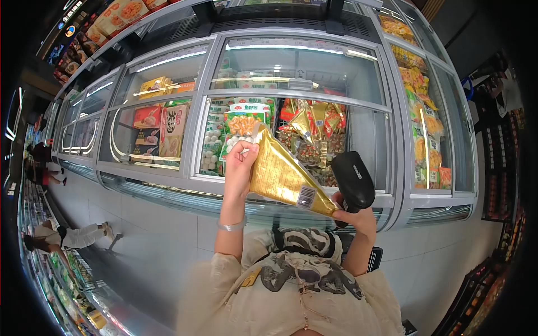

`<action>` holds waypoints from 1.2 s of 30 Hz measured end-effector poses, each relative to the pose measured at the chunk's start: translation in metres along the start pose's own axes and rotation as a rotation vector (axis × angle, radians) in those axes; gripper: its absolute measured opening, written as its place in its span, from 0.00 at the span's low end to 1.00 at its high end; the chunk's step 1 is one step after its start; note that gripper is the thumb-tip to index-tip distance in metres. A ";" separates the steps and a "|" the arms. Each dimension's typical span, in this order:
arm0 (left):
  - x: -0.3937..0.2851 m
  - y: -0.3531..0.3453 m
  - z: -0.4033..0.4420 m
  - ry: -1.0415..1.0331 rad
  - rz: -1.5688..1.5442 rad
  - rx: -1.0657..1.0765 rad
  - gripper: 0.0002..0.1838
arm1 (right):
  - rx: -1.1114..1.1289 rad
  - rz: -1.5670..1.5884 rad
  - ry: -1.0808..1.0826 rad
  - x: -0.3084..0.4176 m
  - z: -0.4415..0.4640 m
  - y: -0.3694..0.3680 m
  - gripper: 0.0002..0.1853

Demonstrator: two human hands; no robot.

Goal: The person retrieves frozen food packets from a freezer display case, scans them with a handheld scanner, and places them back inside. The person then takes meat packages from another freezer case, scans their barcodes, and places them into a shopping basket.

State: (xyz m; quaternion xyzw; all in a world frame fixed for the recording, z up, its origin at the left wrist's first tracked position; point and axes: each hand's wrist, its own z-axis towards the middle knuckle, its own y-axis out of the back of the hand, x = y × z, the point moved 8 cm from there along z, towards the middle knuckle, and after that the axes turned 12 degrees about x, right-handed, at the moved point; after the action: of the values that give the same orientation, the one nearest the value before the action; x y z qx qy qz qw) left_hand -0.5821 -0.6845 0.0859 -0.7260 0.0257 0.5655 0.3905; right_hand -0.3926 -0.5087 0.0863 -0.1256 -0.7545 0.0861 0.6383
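My left hand (pixel 242 162) is closed on the upper left edge of a golden triangular food bag (pixel 280 173), with a white barcode label (pixel 306 197) near its lower side. In my right hand (pixel 358 217) is a black barcode scanner (pixel 353 180), its head pointing up. The fingers of that hand also meet the bag's lower right corner; how they grip the handle is partly hidden. Behind the bag, an open section of the chest freezer holds green-and-white bags of fish balls (pixel 213 140) and red and gold triangular bags (pixel 330 120).
A glass-lidded freezer (pixel 386 162) runs across in front of me. Its left section holds boxed foods (pixel 171 126), its right section yellow bags (pixel 430 140). Another person (pixel 78 236) stands at the left by a shelf on the tiled floor (pixel 157 224). Dark shelves line the right.
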 end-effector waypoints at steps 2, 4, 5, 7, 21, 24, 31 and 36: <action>0.008 -0.001 0.003 0.037 -0.014 -0.004 0.02 | 0.042 0.023 0.025 -0.002 -0.002 0.001 0.31; 0.015 0.001 0.005 0.086 -0.023 -0.005 0.02 | 0.055 0.072 0.012 -0.006 -0.002 0.001 0.30; 0.018 0.002 0.007 0.113 -0.025 0.000 0.02 | 0.046 0.108 -0.010 -0.009 -0.002 0.001 0.31; 0.029 0.003 0.012 0.183 -0.064 0.042 0.03 | 0.005 0.160 -0.009 -0.010 -0.001 0.000 0.31; 0.047 -0.070 -0.044 0.087 -0.603 0.440 0.32 | -0.090 0.256 0.252 0.000 0.000 -0.003 0.27; 0.051 -0.055 -0.036 0.210 -0.308 0.141 0.25 | -0.097 0.106 0.158 -0.004 0.001 -0.008 0.31; 0.033 -0.014 -0.032 0.073 -0.094 -0.006 0.17 | -0.052 -0.037 -0.017 -0.007 -0.004 -0.004 0.21; 0.024 -0.001 -0.031 0.068 0.113 -0.048 0.15 | 0.107 -0.320 -0.035 -0.005 -0.017 -0.020 0.22</action>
State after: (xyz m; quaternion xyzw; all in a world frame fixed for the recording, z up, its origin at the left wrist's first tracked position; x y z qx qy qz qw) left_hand -0.5486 -0.6927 0.0676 -0.7513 0.0663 0.5624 0.3390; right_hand -0.3770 -0.5297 0.0898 0.0318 -0.7704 0.0257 0.6363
